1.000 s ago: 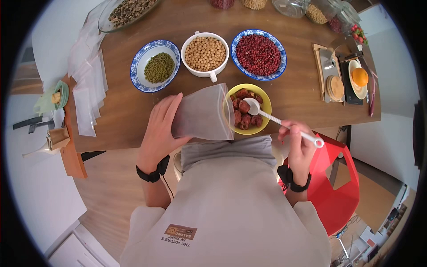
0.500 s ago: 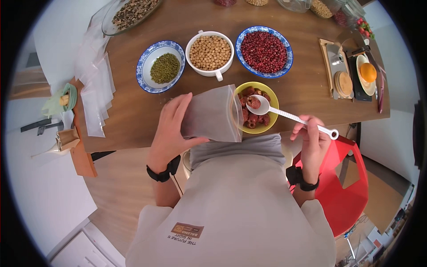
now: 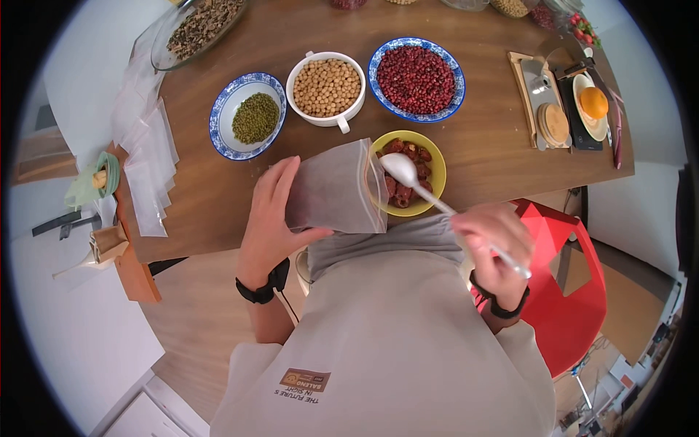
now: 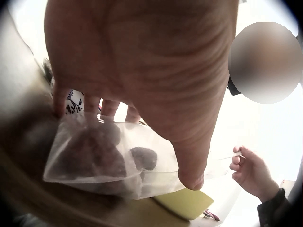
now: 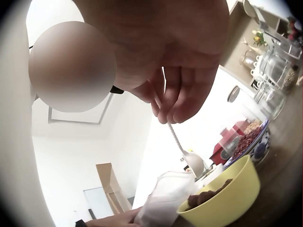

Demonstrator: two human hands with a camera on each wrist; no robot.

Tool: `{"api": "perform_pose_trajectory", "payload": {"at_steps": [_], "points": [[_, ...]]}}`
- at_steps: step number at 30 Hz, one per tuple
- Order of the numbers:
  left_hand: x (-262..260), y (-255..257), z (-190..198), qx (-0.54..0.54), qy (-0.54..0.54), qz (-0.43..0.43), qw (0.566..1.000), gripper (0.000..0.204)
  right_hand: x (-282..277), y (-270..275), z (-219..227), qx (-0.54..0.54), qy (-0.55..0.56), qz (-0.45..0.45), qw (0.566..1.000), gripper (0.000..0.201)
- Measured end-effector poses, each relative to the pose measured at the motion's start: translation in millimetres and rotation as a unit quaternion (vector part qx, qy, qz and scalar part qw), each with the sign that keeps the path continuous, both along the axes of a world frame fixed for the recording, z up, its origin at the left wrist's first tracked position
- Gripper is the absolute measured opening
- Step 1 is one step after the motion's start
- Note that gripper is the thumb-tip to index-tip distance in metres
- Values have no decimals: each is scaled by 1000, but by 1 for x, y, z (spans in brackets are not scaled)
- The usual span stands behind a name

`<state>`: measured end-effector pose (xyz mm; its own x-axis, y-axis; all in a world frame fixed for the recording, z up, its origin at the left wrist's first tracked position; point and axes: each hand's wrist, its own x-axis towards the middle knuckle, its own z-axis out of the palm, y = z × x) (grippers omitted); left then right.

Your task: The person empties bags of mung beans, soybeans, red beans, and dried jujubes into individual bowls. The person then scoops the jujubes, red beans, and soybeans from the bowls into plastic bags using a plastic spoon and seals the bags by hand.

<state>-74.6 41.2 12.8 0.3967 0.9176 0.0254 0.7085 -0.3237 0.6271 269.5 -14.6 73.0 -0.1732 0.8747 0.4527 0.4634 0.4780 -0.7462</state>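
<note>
My left hand [image 3: 269,215] holds a clear zip bag [image 3: 328,189] on its side, fingers along the far side and thumb at the near edge. Dark red dried dates [image 4: 90,153] show through the plastic in the left wrist view, with one [image 4: 143,158] apart from the others. The bag's mouth overlaps the left rim of a yellow bowl [image 3: 440,164] of dates [image 3: 424,172]. My right hand [image 3: 499,244] pinches the handle of a white spoon [image 3: 400,169]. Tilted, the spoon's head is over the bowl beside the bag's mouth, with no date visible on it.
Behind stand a bowl of green beans [image 3: 255,118], a white two-handled bowl of tan beans [image 3: 326,87] and a bowl of red beans [image 3: 415,79]. Flat plastic bags [image 3: 149,189] line the left edge. A wooden tray [image 3: 518,80] and an orange [image 3: 593,103] are at right.
The spoon has risen from among the dates with one on it, then moved left to the bag's mouth and turned over. That date is off the spoon; the left hand keeps its hold.
</note>
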Motion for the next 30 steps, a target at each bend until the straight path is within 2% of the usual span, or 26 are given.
{"api": "perform_pose_trajectory", "payload": {"at_steps": [2, 4, 6, 11, 20, 23, 30], "points": [[0, -1, -1, 3, 0, 0, 1000, 120, 9, -1, -2, -19, -11, -29, 999, 19], [0, 0, 0, 8, 0, -4, 1000, 120, 13, 2, -4, -22, -74, -72, 994, 18], [0, 0, 0, 9, -9, -2, 1000, 119, 12, 4, -4, -35, -81, -74, 993, 20], [1, 0, 0, 10, -3, 0, 1000, 118, 2, 15, -9, -31, -98, -24, 994, 24], [2, 0, 0, 9, -10, -4, 1000, 117, 18, 9, -5, 6, -88, 35, 995, 28], [2, 0, 0, 3, -6, -1, 1000, 117, 14, 12, -6, 42, -109, 7, 993, 29], [2, -1, -1, 11, -12, -9, 1000, 115, 1, 24, -22, 11, -111, 28, 993, 32]]}}
